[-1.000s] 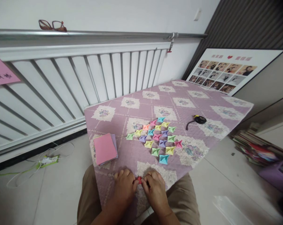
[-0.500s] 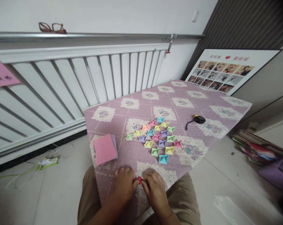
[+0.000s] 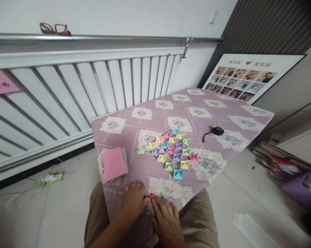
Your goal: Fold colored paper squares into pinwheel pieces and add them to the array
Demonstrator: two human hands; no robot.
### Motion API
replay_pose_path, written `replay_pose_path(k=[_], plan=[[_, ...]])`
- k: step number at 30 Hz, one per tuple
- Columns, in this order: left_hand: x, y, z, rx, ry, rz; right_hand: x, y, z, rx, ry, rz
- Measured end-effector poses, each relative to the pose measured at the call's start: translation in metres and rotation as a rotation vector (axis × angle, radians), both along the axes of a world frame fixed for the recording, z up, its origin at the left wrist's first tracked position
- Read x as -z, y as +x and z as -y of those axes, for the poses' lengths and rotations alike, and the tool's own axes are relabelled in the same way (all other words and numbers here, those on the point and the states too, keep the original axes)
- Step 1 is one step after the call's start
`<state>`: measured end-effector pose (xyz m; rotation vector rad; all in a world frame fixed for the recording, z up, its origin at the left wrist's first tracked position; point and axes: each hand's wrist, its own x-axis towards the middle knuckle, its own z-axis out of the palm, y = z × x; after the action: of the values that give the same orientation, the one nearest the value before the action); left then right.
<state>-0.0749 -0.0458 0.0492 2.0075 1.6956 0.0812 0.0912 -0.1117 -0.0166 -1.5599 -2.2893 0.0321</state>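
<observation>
A small red folded paper [image 3: 152, 196] lies at the near edge of the table between my hands. My left hand [image 3: 136, 199] has its fingers curled, with thumb and forefinger gripping the paper's left side. Flat on the cloth, my right hand [image 3: 165, 215] touches the paper's right side with its stretched fingertips, its thumb held apart. Beyond them stand several small folded paper boats in rows, among them a blue boat [image 3: 178, 174], a pink boat [image 3: 194, 157] and a green boat [image 3: 141, 150]. Fine folds of the red paper are too small to make out.
A stack of pink and lilac paper sheets [image 3: 115, 164] lies left of my hands. Farther right is a black tape measure [image 3: 217, 130] with a dark strap. A patterned cloth covers the table [image 3: 155, 120], which borders a white radiator [image 3: 114, 81]. A photo board [image 3: 274, 65] leans behind.
My right hand has gone from a curled pinch at the red paper to stretched fingers laid flat against it, thumb drawn back. My left hand keeps its grip. The camera view shifted slightly.
</observation>
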Motion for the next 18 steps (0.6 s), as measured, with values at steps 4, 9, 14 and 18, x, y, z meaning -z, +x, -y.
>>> replay_pose_path(k=[4, 9, 14, 18], plan=[[0.004, -0.002, -0.004, 0.041, -0.016, -0.019, 0.002, 0.002, 0.0, 0.007, 0.011, -0.001], [0.004, -0.003, -0.001, 0.044, 0.018, 0.006, -0.001, 0.004, 0.0, 0.003, 0.037, -0.045], [0.007, -0.006, 0.007, 0.008, 0.09, 0.107, -0.02, 0.005, -0.015, 0.091, -0.091, -0.267], [0.007, -0.005, 0.012, -0.013, 0.076, 0.153, -0.036, 0.005, -0.036, 0.152, -0.176, -0.361]])
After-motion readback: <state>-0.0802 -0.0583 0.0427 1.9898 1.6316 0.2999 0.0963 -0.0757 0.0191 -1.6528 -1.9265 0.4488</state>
